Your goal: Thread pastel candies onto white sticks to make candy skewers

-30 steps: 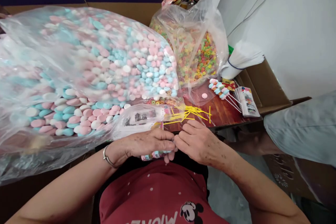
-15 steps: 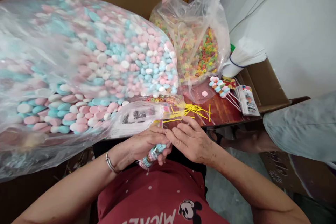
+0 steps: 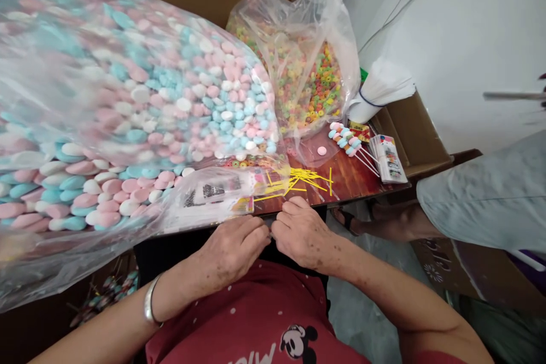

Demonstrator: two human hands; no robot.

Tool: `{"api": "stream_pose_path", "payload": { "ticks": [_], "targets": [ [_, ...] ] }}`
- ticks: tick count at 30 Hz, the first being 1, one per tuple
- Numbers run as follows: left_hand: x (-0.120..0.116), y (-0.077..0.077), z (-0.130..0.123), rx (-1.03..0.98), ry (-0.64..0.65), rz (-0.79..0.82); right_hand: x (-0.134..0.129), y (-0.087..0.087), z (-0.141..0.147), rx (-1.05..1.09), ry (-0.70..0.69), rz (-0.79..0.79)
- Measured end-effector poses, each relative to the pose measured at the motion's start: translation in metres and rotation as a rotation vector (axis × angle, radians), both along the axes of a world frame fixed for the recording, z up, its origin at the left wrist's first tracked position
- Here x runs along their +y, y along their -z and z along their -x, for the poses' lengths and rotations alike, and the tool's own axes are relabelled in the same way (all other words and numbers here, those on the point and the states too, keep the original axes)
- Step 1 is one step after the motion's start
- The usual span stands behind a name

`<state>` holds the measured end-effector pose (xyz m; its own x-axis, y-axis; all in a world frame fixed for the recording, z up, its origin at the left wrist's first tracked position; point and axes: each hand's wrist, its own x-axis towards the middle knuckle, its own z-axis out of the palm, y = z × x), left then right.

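My left hand point(image 3: 234, 250) and my right hand point(image 3: 302, 233) are side by side at the table's front edge, thumbs and fingertips nearly touching. Both have curled fingers; whatever they pinch is hidden or too small to name. Just beyond them, yellow twist ties point(image 3: 305, 180) lie scattered on the red-brown table point(image 3: 362, 179). Printed clear bags point(image 3: 213, 199) lie beyond my left hand. At the left, a huge plastic bag holds pink, blue and white candies point(image 3: 170, 102).
A bag of ring candies point(image 3: 318, 79) stands at the back. Candy skewers point(image 3: 346, 139), a card stack point(image 3: 388, 159), a white mug point(image 3: 364, 103) and an open carton point(image 3: 420, 136) are at the right. A person's leg point(image 3: 401, 222) is beside the table.
The wrapped candy skewer that was in my left hand no longer shows. My left hand has turned knuckles up, and both hands have closed together. The view has shifted slightly.
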<state>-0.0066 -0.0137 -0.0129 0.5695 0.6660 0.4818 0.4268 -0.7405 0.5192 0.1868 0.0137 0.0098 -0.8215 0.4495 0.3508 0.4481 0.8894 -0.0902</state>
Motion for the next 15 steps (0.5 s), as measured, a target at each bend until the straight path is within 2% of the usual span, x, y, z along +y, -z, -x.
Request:
{"api": "stream_pose_path", "payload": {
  "ticks": [2,4,5,7,8,10,12,15],
  "targets": [
    [0.000,0.001,0.001,-0.047,-0.032,0.000,0.004,-0.002,-0.005,0.046,0.007,0.020],
    [0.000,0.000,0.006,-0.121,-0.084,0.126,0.014,-0.004,-0.020,0.144,0.059,0.073],
    [0.000,0.000,0.009,-0.173,-0.123,0.243,0.021,-0.004,-0.032,0.212,0.118,0.109],
    [-0.001,-0.001,0.017,-0.326,-0.213,0.551,0.038,-0.003,-0.059,0.323,0.380,0.194],
    [-0.002,-0.002,0.020,-0.416,-0.253,0.712,0.047,0.000,-0.072,0.327,0.513,0.245],
    [-0.004,-0.001,0.024,-0.594,-0.307,0.969,0.061,0.006,-0.094,0.294,0.683,0.323],
    [-0.006,0.001,0.025,-0.737,-0.330,1.111,0.070,0.014,-0.104,0.234,0.712,0.388],
    [-0.008,0.003,0.021,-0.862,-0.336,1.221,0.076,0.025,-0.101,0.111,0.650,0.400]
  ]
}}
